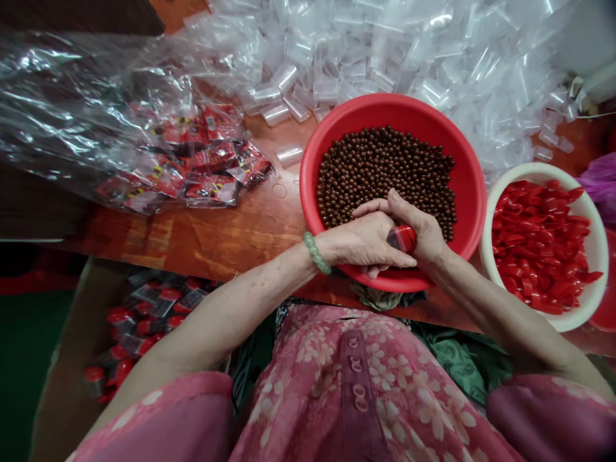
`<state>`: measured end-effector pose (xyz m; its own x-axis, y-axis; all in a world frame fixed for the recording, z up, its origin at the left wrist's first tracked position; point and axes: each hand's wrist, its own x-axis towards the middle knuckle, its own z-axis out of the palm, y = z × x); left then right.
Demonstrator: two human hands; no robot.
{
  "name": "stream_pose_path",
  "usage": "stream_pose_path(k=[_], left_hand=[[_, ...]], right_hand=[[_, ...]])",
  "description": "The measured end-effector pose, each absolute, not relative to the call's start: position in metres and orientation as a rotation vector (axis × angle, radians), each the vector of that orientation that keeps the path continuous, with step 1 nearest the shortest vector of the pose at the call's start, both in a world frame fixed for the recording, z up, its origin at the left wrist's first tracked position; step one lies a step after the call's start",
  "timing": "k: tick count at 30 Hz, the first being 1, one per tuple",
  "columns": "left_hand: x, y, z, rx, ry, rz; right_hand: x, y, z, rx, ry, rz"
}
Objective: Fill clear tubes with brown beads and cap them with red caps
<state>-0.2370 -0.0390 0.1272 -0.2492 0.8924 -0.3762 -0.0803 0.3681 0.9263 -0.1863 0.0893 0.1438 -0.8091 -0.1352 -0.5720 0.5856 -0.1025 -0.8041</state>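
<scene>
Over the near side of a red basin, my two hands meet around a small clear plastic tube with a red cap. My left hand, with a green bead bracelet at the wrist, is closed around the tube's body. Against the capped end presses my right hand, its fingers curled and partly hidden. The tube's contents look dark, and its lower part is covered by my left fingers. Beneath the hands, small brown balls fill much of the basin.
A white bowl of red caps stands right. Clear tubes are heaped behind the basin. Red printed packets lie left beside clear plastic bags. Below the table edge, a cardboard box holds several red-capped tubes.
</scene>
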Motion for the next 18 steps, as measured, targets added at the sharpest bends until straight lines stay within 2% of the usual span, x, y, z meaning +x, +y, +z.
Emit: stream_pose_path(k=[11,18], left_hand=[[-0.2345,-0.0406,0.1255,0.717,1.605,1.164],[-0.2317,-0.0434,0.1254,0.869,1.699,1.177]], right_hand=[[-0.1915,0.0908,0.1366,0.395,1.834,-1.921],[-0.1892,0.0986,0.1362,0.356,1.576,-1.901]])
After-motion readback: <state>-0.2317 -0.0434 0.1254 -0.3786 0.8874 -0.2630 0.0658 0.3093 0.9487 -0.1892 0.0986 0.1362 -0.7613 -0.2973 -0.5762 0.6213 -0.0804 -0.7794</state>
